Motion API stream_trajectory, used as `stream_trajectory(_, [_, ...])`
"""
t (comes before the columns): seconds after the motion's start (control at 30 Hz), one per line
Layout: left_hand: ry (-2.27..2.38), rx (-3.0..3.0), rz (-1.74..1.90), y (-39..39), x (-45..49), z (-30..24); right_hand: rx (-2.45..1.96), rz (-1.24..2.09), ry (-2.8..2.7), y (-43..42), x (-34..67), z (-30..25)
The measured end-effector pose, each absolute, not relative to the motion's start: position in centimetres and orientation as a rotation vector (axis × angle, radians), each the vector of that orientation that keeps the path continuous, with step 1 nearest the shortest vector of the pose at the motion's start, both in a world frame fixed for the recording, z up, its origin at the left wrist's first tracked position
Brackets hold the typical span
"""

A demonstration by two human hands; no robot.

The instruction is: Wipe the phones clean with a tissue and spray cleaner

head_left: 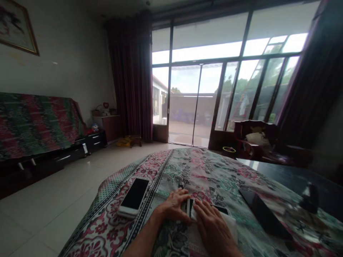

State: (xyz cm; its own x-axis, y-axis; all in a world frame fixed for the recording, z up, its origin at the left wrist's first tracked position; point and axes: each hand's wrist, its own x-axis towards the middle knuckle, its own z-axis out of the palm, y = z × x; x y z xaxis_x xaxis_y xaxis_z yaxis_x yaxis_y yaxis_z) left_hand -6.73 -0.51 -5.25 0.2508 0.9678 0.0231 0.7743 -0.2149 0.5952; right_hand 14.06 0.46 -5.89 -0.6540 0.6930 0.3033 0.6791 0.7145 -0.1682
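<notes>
Bottom centre of frame: both hands lie on a small dark device, prob. a phone, mostly covered. Only its white-edged left end and a dark corner further right show between the fingers. Left hand comes in from lower left, palm down, fingers bent w/ tips against the device's left end; can't tell if it pinches the edge or just rests. Right hand is spread flat, fingers straight, pressing down on top of the device, not gripping. A white tissue or cloth lies under the right hand & device, sticking out to the right. All this sits on a floral cloth filling the lower half. Just left of the left hand, not touching: a white smartphone, screen up & dark. Lower right, apart from the hands: a black flat slab, angled. Bkgd: covered sofa at left, glass doors centre, dark red curtain beside them.
</notes>
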Motion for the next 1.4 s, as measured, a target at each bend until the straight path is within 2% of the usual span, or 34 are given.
stream_trajectory(0.5, [1.592,2.041,0.532,-1.0,-6.5,-4.2,-1.246,-0.138,-2.433,0.2,18.5,-6.4])
stream_trajectory(0.83, [1.623,2.035,0.499,-1.2,-6.4,-3.9,-1.431,-0.036,-2.237,0.0,19.0,-5.3])
stream_trajectory(1.1, [1.649,2.067,0.461,-1.1,-6.5,-4.4,-1.292,0.076,-2.288,-1.4,18.1,-5.2])
stream_trajectory(1.4, [1.633,2.074,0.426,-1.1,-6.6,-4.0,-1.371,0.079,-2.185,1.4,18.9,-5.0])
